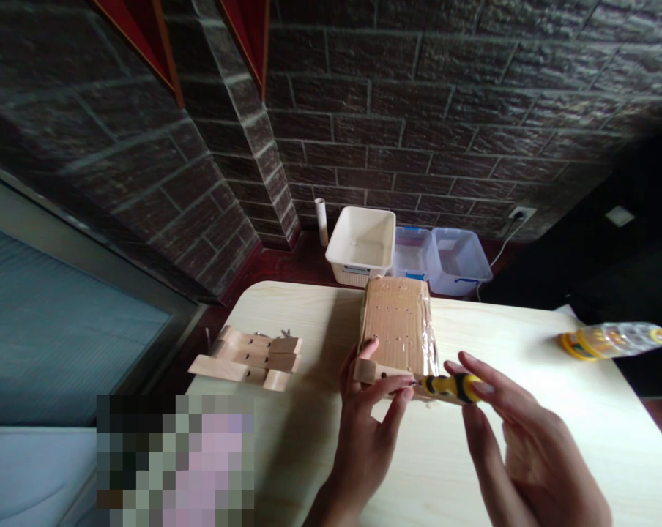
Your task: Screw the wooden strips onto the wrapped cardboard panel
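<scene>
Yellow-and-black screwdriver (449,386) between both hands, its tip just beside the left hand (370,421), whose nearly closed fingers hold a wooden piece (368,371) at the near end of a cardboard block (397,318) on the worktop (309,454). Right hand (529,443): fingers loosely parted about the handle's rear end; firmness of grip cannot be told.

yellow-black screwdriver (445,386); tan wooden piece (366,371); brown cardboard (395,318)

Dk brick wall (397,132) behind, reddish flr (279,266), pale wood-look tbl (518,333) w/ rounded corner.
</scene>
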The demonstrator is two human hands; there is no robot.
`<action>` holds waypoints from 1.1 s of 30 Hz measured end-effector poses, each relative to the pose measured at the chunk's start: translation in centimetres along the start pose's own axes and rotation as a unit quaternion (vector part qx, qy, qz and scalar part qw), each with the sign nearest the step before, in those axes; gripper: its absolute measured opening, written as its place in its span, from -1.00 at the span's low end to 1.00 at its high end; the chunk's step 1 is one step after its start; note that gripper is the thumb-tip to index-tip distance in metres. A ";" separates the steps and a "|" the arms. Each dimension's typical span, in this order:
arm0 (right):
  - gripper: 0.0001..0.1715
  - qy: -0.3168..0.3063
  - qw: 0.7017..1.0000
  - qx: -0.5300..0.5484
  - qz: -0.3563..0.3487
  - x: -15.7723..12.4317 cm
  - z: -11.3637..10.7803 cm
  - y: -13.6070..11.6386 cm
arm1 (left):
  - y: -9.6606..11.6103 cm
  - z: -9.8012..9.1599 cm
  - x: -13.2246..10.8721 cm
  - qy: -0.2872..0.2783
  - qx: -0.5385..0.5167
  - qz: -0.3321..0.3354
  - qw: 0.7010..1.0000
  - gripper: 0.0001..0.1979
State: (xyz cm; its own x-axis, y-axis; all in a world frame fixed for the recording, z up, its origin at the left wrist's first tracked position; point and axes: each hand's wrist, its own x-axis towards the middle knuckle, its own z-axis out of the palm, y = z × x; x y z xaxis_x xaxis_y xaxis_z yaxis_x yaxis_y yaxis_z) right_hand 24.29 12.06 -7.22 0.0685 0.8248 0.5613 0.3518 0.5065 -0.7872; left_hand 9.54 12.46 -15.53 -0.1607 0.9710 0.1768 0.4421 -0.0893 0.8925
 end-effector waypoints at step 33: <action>-0.61 0.012 1.000 -0.024 -0.013 0.0 0.2 -0.1 | 0.0 0.0 0.1 0.000 -0.004 0.004 1.000 -0.82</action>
State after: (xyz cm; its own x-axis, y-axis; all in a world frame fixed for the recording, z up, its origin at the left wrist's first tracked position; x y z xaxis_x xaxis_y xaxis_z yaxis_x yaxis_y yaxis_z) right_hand 24.02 12.05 -7.19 0.0802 0.8049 0.5879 0.3985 0.5148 -0.7591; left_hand 9.50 12.50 -15.50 -0.1572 0.9704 0.1833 0.4371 -0.0980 0.8940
